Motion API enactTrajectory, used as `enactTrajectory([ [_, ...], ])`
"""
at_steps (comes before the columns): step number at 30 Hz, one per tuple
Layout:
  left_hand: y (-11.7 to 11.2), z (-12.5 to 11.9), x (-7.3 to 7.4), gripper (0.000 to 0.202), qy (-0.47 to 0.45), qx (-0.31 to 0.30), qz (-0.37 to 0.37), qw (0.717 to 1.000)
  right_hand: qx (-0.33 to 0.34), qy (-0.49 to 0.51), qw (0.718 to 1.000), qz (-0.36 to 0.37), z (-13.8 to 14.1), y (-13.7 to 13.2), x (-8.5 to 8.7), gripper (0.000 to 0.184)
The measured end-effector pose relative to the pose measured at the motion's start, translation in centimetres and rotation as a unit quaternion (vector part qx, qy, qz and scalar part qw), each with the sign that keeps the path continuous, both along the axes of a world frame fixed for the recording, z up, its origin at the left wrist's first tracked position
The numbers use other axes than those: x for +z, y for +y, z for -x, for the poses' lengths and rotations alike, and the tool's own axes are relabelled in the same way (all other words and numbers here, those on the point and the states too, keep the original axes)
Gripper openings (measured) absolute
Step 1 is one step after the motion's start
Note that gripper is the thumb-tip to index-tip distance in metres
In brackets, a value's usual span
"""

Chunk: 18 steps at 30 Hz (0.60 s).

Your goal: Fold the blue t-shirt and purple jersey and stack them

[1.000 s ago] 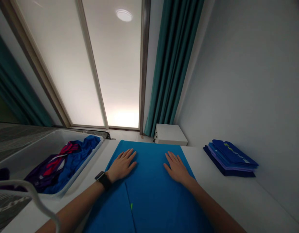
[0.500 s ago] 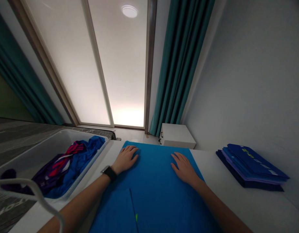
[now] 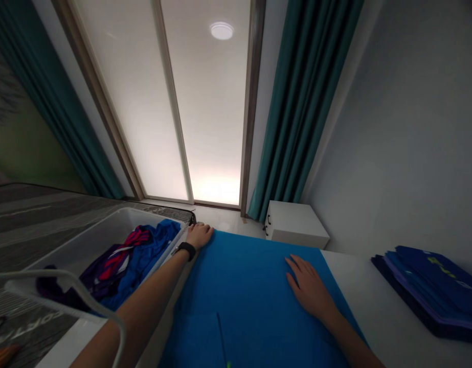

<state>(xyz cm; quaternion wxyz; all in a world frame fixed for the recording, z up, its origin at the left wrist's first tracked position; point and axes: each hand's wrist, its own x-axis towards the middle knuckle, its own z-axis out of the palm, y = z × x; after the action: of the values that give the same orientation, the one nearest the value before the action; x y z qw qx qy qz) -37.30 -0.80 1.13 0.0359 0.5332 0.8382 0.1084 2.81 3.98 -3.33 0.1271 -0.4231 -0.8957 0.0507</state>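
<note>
The blue cloth [image 3: 254,301] lay flat ahead of the person, its long axis running away from them. The left hand [image 3: 199,236] sat at the cloth's far left corner, arm reaching forward, fingers curled; whether they pinched the edge could not be told. The right hand [image 3: 308,287] pressed flat on the cloth, nearer the body, fingers spread. A white bin [image 3: 86,245] of clothes [image 3: 143,250] stood just left of the left forearm.

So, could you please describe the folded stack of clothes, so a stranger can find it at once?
Start at the teal curtain, then look down to the white table. Right of the large blue cloth lies the stack: folded blue and purple garments with a yellow-green print on top, unlike the loose clothes in the tub.
</note>
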Motion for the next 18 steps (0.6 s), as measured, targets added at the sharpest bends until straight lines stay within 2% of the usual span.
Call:
enactTrajectory([
  [5, 2.0, 0.4, -0.7, 0.038, -0.063, 0.019, 0.002, 0.998, -0.006, -0.002, 1.000, 0.004, 0.0, -0.1, -0.1, 0.057],
  [10, 2.7, -0.4, -0.6, 0.027, -0.131, 0.019, -0.053, 0.990, -0.006, -0.006, 1.000, 0.007, 0.0, -0.2, 0.3, 0.057],
  [14, 1.9, -1.7, 0.5, 0.029, -0.177, -0.028, -0.125, 0.976, -0.004, 0.000, 1.000, 0.011, 0.1, -0.2, 0.5, 0.056],
  [18, -0.4, -3.9, 1.7, 0.024, -0.198, -0.093, -0.180, 0.959, -0.002, -0.001, 1.000, 0.012, 0.1, -0.3, 0.6, 0.057],
])
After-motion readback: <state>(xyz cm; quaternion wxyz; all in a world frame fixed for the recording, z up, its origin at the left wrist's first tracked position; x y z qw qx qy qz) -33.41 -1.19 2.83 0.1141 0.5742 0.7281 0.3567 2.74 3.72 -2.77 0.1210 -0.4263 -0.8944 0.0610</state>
